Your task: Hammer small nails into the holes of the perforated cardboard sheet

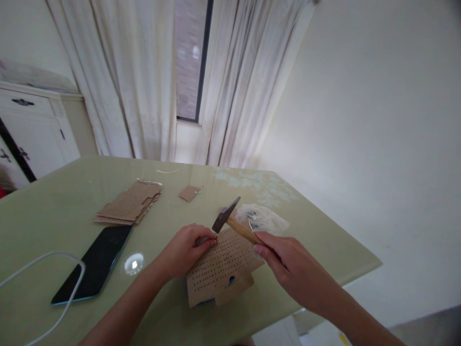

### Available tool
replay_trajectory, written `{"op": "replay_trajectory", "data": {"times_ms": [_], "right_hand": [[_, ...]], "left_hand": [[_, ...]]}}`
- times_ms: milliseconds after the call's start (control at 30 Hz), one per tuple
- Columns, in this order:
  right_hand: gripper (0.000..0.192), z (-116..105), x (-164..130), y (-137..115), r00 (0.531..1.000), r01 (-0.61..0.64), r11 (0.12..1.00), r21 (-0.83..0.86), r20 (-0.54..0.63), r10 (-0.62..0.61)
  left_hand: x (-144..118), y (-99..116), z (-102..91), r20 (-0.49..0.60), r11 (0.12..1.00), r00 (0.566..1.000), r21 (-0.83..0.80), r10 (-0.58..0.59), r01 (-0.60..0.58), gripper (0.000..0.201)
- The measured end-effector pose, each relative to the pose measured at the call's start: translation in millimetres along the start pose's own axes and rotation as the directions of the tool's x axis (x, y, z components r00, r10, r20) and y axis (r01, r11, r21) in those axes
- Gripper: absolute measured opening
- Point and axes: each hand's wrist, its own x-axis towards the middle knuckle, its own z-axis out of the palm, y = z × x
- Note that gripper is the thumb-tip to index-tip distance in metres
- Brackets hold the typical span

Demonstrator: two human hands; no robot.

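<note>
My right hand (288,262) is closed around the wooden handle of a hammer (226,215). The hammer's dark metal head hangs just above the fingertips of my left hand (187,247). Thumb and forefinger of that hand are pinched together at the upper left part of a brown cardboard piece (219,264); what they hold is too small to make out. Rows of small dark holes cover the cardboard, which lies tilted near the table's front edge. A flap with a blue spot shows at its lower side.
A stack of punched cardboard sheets (127,204) lies at the left on the glossy table (173,211). Nearer is a black tablet-like device (95,262) with a white cable (81,276) across it. A small cardboard square (189,193) and a clear plastic bag (264,217) lie farther back.
</note>
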Motion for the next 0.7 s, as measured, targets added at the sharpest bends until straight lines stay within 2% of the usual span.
{"op": "replay_trajectory", "data": {"times_ms": [167, 300, 467, 600, 700], "right_hand": [[0.027, 9, -3, 7, 0.999, 0.0, 1.0, 0.002, 0.041, 0.0], [0.029, 10, -2, 8, 0.999, -0.044, 0.998, 0.037, 0.011, 0.044], [0.026, 17, 0, 9, 0.992, -0.009, 1.0, 0.016, 0.125, 0.007], [0.027, 19, 0, 10, 0.998, -0.032, 0.999, 0.038, 0.051, 0.03], [0.027, 20, -1, 10, 0.995, -0.027, 0.999, 0.04, 0.097, 0.023]], "left_hand": [[0, -2, 0.4, 0.003, 0.992, 0.999, -0.118, -0.053, 0.053, 0.029], [0, -6, 2.2, -0.042, 0.993, 0.996, -0.086, -0.081, 0.077, 0.033], [1, -8, 4.6, -0.078, 0.987, 0.988, -0.102, -0.129, 0.121, 0.035], [1, -10, 6.5, -0.126, 0.985, 0.98, -0.097, -0.152, 0.14, 0.035], [3, -13, 7.7, -0.175, 0.982, 0.97, -0.113, -0.17, 0.152, 0.036]]}}
